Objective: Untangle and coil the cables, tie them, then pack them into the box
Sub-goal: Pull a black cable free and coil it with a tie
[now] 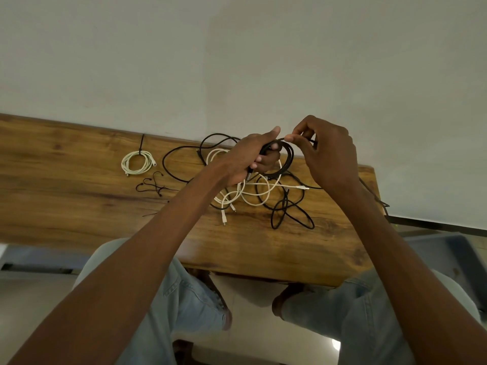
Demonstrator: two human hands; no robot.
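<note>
Above the brown wooden table (79,206), our left hand (245,159) grips a partly coiled black cable (286,156) while our right hand (326,156) pinches its strand; tangled white and black cables (253,193) lie beneath, a tied white coil (137,163) well left.

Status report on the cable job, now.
Left hand gripping black coil; right hand pinching its strand. One white coil tied. Tangle of black and white cables remains on table. No box visible.
</note>
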